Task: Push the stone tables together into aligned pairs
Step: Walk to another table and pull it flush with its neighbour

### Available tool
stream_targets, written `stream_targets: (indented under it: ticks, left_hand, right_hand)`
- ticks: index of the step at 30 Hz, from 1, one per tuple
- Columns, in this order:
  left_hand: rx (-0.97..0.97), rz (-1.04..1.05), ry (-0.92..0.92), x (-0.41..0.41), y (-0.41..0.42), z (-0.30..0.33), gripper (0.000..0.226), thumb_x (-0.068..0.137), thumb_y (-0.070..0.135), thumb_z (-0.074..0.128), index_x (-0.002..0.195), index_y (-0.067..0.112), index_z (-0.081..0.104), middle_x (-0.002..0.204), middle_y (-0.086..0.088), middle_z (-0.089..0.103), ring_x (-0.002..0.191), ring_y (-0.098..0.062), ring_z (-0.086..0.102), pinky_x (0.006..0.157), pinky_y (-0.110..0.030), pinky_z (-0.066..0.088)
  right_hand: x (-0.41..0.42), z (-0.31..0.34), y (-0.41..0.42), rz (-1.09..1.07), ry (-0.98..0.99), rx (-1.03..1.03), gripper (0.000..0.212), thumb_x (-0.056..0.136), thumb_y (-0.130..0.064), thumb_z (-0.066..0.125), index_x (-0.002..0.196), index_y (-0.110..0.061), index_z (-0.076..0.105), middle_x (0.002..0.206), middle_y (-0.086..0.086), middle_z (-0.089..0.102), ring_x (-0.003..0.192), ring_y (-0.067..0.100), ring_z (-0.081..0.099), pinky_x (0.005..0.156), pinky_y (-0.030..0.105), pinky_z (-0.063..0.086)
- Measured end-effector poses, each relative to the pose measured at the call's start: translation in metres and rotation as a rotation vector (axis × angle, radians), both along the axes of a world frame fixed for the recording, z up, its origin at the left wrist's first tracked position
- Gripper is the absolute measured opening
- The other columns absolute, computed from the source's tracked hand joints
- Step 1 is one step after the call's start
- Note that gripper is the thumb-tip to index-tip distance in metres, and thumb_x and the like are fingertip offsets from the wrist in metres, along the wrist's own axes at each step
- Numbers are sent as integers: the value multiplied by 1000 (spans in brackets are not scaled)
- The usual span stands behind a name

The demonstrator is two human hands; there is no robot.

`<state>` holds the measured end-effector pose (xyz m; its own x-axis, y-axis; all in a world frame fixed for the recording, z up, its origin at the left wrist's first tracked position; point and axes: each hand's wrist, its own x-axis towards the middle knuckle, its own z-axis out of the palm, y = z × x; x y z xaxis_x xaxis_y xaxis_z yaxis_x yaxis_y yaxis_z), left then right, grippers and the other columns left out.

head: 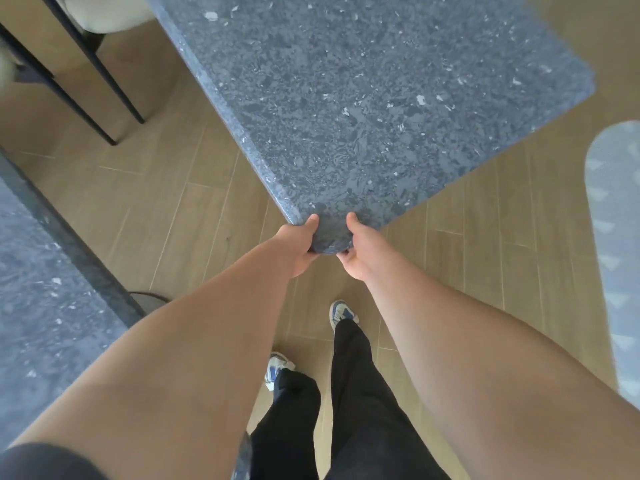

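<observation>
A blue-grey speckled stone table (363, 98) fills the upper middle, with its near corner pointing toward me. My left hand (299, 247) grips the left side of that corner, thumb on top and fingers under the edge. My right hand (356, 249) grips the right side of the same corner in the same way. A second stone table (45, 306) of the same kind runs along the left edge, apart from the first, with wood floor between them.
A chair with thin black legs (100, 69) and a pale seat stands at the upper left. A pale patterned surface (614, 237) lies at the right edge. My feet in blue-and-white shoes (341, 311) stand on the wood plank floor (194, 188) below the corner.
</observation>
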<state>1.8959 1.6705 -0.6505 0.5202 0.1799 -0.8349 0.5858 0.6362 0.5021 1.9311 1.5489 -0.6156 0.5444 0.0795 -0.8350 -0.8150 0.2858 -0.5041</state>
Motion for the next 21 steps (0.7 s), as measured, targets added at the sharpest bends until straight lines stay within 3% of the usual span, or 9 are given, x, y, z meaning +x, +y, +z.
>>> stream_targets:
  ticks: [8,13,15,18,21]
  left_hand:
    - [-73,82,106,-36,26,7,33,96,19,67,124,6,58,118,-9,70,105,-24,69,100,-42,54]
    - [-129,106,126,-37,34,12,37,96,14,65,130,3,56,121,-10,70,108,-24,68,88,-36,55]
    - [-139,102,125,-36,35,16,34,96,11,64,127,1,56,117,-10,71,107,-23,68,89,-35,54]
    - [-87,102,115,-34,36,16,30,95,4,63,124,-3,58,116,-12,72,108,-26,69,95,-38,54]
    - [-137,141,69,-30,38,16,33,93,-2,60,126,-3,58,118,-13,73,110,-29,69,88,-39,55]
  right_hand:
    - [-36,-6,22,-11,105,74,34,95,-25,67,126,-19,56,117,3,72,107,19,70,104,40,51]
    - [-41,-23,22,66,94,-14,70,79,-46,76,138,-21,46,124,-1,70,113,17,67,108,42,47]
    - [-39,-26,17,175,93,-40,62,84,-44,71,134,-15,48,123,4,68,112,18,67,107,43,49]
    - [-33,-32,14,220,107,-40,30,98,-30,60,117,-8,56,112,9,67,101,21,70,98,41,55]
    - [-32,-32,12,222,107,-39,24,98,-29,61,112,-10,59,111,9,67,99,21,71,95,40,57]
